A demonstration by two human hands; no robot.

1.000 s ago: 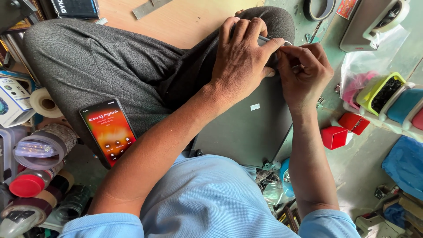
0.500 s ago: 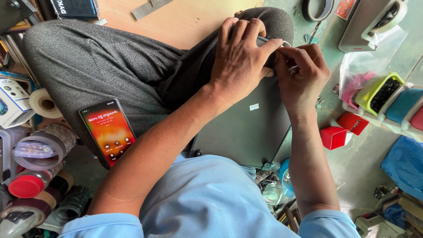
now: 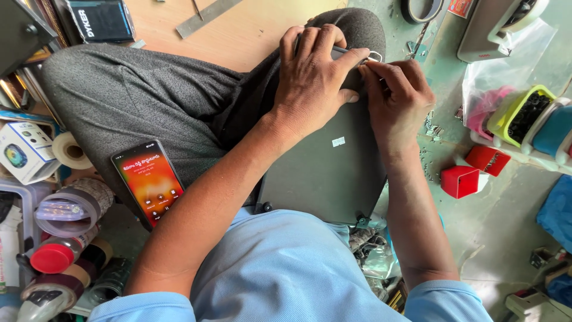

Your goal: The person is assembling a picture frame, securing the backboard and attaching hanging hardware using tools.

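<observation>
Nothing shifted, left hand [image 3: 313, 89] clamps grey panel [image 3: 328, 173] lengthwise along lap, right hand [image 3: 396, 98] pinching its far edge.

Seen from above: left hand [image 3: 313, 83] and right hand [image 3: 396, 98] gripping top edge of dark grey panel [image 3: 328, 173] across lap; lit phone [image 3: 152, 182] on thigh.
</observation>
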